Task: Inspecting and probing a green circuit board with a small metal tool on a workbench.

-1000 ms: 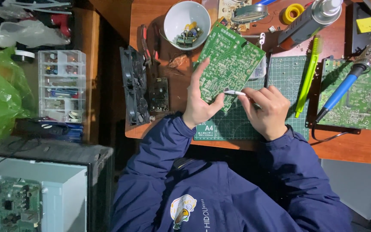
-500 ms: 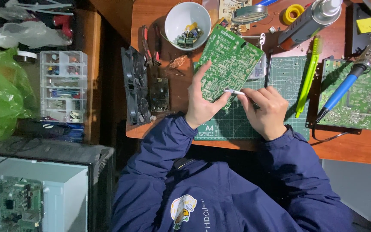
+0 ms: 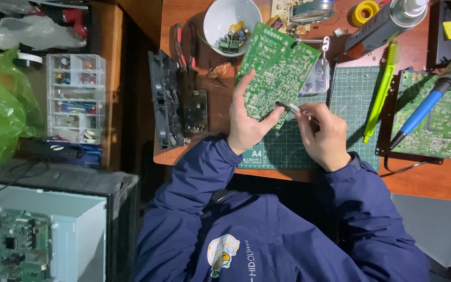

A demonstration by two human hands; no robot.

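Note:
My left hand (image 3: 249,122) holds a green circuit board (image 3: 277,68) tilted up over the green cutting mat (image 3: 348,104), thumb on its near edge and fingers behind it. My right hand (image 3: 323,134) grips metal tweezers (image 3: 289,108), whose tips touch the board's lower right edge close to my left thumb. Both arms wear dark blue sleeves.
A white bowl (image 3: 220,15) with small parts stands at the back. A blue-handled soldering iron (image 3: 426,104) lies over a second green board (image 3: 439,122) at right. A yellow-green tool (image 3: 379,99), a spray can (image 3: 387,21), a black fan (image 3: 164,99), red-handled pliers (image 3: 178,44) and a clear parts drawer (image 3: 75,96) surround the mat.
The board and both hands stay nearly in place; the tweezers have shifted slightly along the board's lower edge.

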